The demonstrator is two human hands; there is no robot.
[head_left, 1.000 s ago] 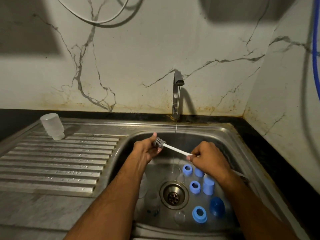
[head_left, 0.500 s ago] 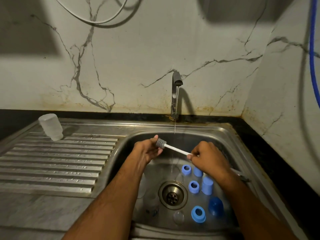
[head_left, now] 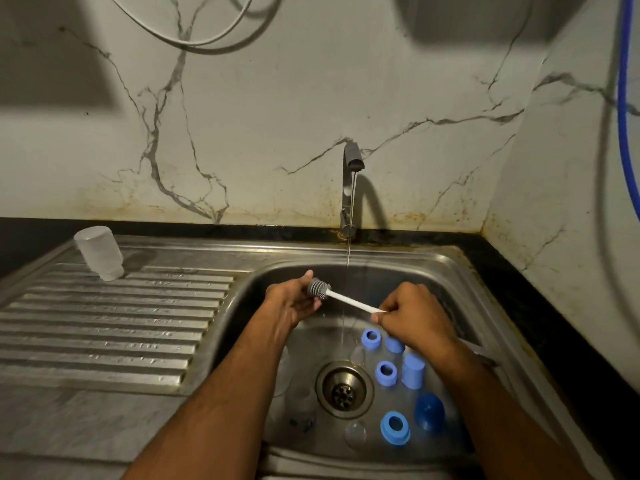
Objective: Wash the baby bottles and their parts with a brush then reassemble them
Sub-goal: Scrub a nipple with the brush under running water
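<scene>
The brush (head_left: 332,295) sits mid-frame over the sink basin, grey ribbed head to the left, thin white handle running down-right. The right hand (head_left: 415,315) pinches the end of that handle, fingers clenched round it. The left hand (head_left: 294,303) cups the brush head, fingers curled about it; whether a small clear part hides inside that grip I cannot tell. Over the last second almost nothing has shifted: both hands hold the same pose, the brush barely nudged, so my read is the scrubbing is mid-stroke with plenty left to do. Water falls in a thin stream from the tap (head_left: 351,181) just behind the hands. Below them, blue plastic collars and caps (head_left: 386,372) lie scattered right of the drain (head_left: 343,389), smooth and matte, with a darker rounded blue cap (head_left: 429,412) lower right. Faint clear pieces rest near the drain, hard to make out. Upper left, a frosted bottle (head_left: 98,252) stands upside down on the ribbed steel drainboard (head_left: 104,327), set in the grey desk; veined marble wall behind, stained near its base
</scene>
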